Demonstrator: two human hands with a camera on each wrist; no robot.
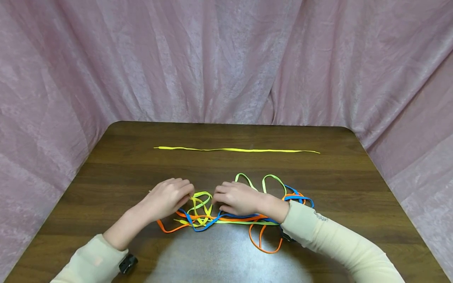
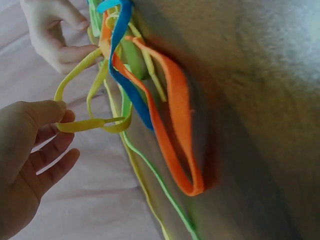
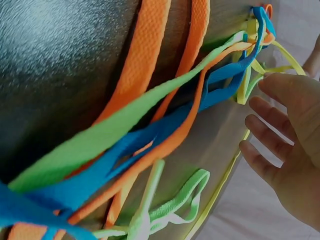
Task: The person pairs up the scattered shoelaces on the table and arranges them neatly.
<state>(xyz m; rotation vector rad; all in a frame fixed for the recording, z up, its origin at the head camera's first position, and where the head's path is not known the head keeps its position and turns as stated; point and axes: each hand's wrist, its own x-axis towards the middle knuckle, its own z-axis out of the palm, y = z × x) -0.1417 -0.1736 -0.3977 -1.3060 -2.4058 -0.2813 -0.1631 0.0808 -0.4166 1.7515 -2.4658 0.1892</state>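
Observation:
A tangle of flat shoelaces lies near the front of the table. My left hand (image 1: pixel 172 196) pinches a yellow shoelace (image 2: pixel 82 125) between thumb and fingers at the tangle's left end, lifting it into a loop. Close by on the right, my right hand (image 1: pixel 240 197) hovers over the bundle with its fingers loosely bent and parted. One fingertip is by the yellow lace; whether it touches cannot be told. Mixed in are an orange shoelace (image 2: pixel 182 115), a blue shoelace (image 3: pixel 225 75) and a light green shoelace (image 3: pixel 115 125).
A single yellow shoelace (image 1: pixel 233 149) stretches straight across the back of the brown wooden table (image 1: pixel 116 165). Green loops (image 1: pixel 272 177) and an orange loop (image 1: pixel 262 249) spread out around the right forearm. Pink curtains (image 1: pixel 212 59) hang behind the table.

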